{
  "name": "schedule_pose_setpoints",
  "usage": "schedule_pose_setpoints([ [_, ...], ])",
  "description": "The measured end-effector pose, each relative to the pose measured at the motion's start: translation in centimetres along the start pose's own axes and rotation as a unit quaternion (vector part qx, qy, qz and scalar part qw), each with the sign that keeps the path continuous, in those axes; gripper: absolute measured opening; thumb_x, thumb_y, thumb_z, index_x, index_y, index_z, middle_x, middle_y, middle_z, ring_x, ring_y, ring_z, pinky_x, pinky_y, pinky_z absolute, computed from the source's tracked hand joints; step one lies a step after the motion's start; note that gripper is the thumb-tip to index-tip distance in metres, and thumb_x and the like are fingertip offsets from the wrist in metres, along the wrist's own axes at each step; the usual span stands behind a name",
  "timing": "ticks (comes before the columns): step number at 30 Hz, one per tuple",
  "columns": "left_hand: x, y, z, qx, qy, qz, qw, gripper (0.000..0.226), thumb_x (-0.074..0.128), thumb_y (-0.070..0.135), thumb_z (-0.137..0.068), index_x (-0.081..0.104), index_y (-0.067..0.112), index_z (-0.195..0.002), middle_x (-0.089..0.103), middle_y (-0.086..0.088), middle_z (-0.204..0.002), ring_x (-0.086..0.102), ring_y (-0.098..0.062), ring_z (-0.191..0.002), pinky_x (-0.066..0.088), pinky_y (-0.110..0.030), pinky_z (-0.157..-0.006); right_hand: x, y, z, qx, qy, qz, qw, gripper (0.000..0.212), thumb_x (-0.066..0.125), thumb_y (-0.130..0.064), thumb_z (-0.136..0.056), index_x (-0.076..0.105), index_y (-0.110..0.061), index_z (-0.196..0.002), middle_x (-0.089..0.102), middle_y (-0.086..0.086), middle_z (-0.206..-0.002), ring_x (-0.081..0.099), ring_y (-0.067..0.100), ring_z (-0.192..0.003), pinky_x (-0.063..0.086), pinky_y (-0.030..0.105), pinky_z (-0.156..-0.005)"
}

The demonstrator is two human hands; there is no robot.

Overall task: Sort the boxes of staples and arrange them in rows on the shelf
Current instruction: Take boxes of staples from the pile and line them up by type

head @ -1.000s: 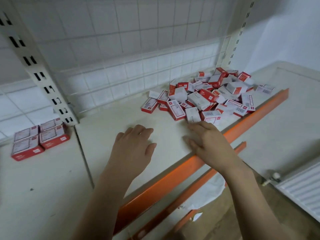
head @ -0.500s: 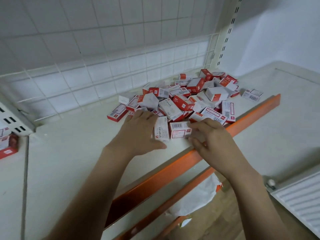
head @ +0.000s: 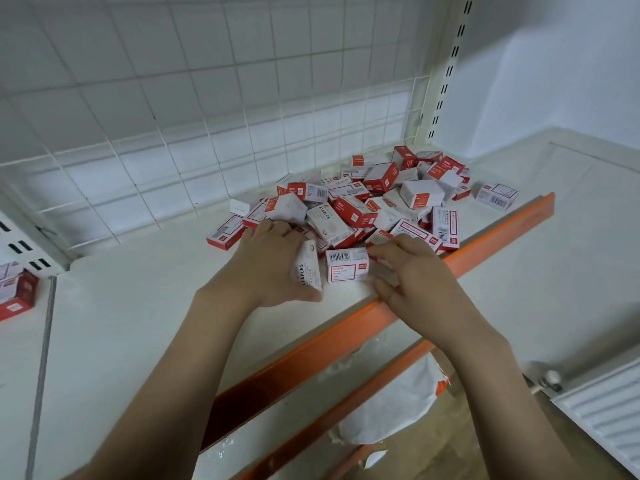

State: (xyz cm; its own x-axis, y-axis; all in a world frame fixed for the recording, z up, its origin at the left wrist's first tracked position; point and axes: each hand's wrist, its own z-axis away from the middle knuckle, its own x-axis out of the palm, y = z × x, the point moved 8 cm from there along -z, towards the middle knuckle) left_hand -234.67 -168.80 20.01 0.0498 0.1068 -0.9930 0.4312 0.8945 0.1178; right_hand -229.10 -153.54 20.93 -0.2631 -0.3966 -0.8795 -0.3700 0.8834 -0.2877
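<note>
I am curling my left hand point(head: 266, 261) around a white box point(head: 306, 268) and pinching a barcode box point(head: 347, 265) in my right hand point(head: 415, 271) fingers at the frame centre, pulling both from the pile point(head: 374, 199) on the shelf point(head: 121, 327), probably to sort them.

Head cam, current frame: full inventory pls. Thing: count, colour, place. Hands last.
Pile of staple boxes: dozens, red and white, shelf back right.
Lone box: one, white, right of pile.
Stacked boxes: few, red and white, far left.
Shelf: one, white, orange front edge.
Wire grid: white, behind shelf.
Radiator: white, lower right.
Left hand: grips white STAPLES box.
Right hand: pinches barcode box.
</note>
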Motion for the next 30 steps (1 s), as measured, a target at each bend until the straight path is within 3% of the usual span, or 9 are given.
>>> schedule_pose_setpoints([
  [7, -1.8, -0.4, 5.3, -0.043, 0.095, 0.039, 0.994, 0.087, 0.067, 0.067, -0.061, 0.041, 0.022, -0.131, 0.043, 0.006, -0.130, 0.037, -0.015, -0.122, 0.026, -0.030, -0.096, 1.4, 0.8, -3.0, 0.011, -0.093, 0.018, 0.995, 0.057, 0.064, -0.038, -0.083, 0.046, -0.015, -0.133, 0.049, 0.003, -0.123, 0.043, 0.021, -0.114, 0.033, 0.029, -0.095],
  [12, -2.2, -0.5, 8.4, -0.066, 0.150, 0.078, 0.983, 0.086, 0.074, 0.062, -0.058, 0.046, 0.018, -0.127, 0.050, 0.002, -0.121, 0.048, -0.021, -0.111, 0.038, -0.036, -0.092, 1.9, 0.2, -4.2, 0.003, -0.154, 0.005, 0.988, 0.056, 0.069, -0.040, -0.079, 0.052, -0.016, -0.127, 0.052, 0.002, -0.117, 0.048, 0.017, -0.106, 0.038, 0.028, -0.086],
  [16, -1.9, -0.8, 10.2, -0.088, 0.182, 0.119, 0.972, 0.089, 0.059, 0.068, -0.050, 0.052, 0.013, -0.120, 0.053, -0.001, -0.109, 0.056, -0.025, -0.096, 0.047, -0.044, -0.084, 2.7, -0.3, -4.3, -0.005, -0.195, 0.006, 0.981, 0.043, 0.068, -0.037, -0.080, 0.058, -0.016, -0.116, 0.055, 0.000, -0.106, 0.049, 0.014, -0.093, 0.037, 0.026, -0.076],
  [21, -1.3, -1.2, 12.1, -0.141, 0.184, 0.118, 0.966, 0.084, 0.079, 0.052, -0.060, 0.047, 0.014, -0.128, 0.048, -0.001, -0.115, 0.057, -0.025, -0.098, 0.045, -0.038, -0.086, 2.9, -0.1, -4.0, 0.003, -0.155, 0.013, 0.988, 0.038, 0.067, -0.027, -0.082, 0.058, -0.012, -0.116, 0.057, 0.005, -0.110, 0.050, 0.019, -0.099, 0.040, 0.028, -0.081],
  [28, -1.2, -2.6, 15.1, -0.188, 0.190, 0.118, 0.956, 0.073, 0.079, 0.035, -0.064, 0.048, 0.013, -0.127, 0.046, -0.002, -0.113, 0.059, -0.024, -0.090, 0.043, -0.029, -0.076, 1.8, -2.7, -2.8, 0.000, -0.089, -0.068, 0.994, 0.024, 0.069, -0.027, -0.080, 0.061, -0.013, -0.098, 0.060, 0.000, -0.095, 0.051, 0.014, -0.084, 0.041, 0.025, -0.064],
  [30, -1.3, -3.2, 16.2, -0.203, 0.194, 0.113, 0.953, 0.073, 0.081, 0.035, -0.062, 0.050, 0.011, -0.123, 0.047, -0.003, -0.111, 0.059, -0.025, -0.086, 0.045, -0.029, -0.074, 2.0, -4.3, -2.4, -0.001, -0.095, -0.109, 0.989, 0.022, 0.068, -0.027, -0.082, 0.060, -0.015, -0.098, 0.062, -0.003, -0.093, 0.055, 0.013, -0.082, 0.047, 0.029, -0.067],
])
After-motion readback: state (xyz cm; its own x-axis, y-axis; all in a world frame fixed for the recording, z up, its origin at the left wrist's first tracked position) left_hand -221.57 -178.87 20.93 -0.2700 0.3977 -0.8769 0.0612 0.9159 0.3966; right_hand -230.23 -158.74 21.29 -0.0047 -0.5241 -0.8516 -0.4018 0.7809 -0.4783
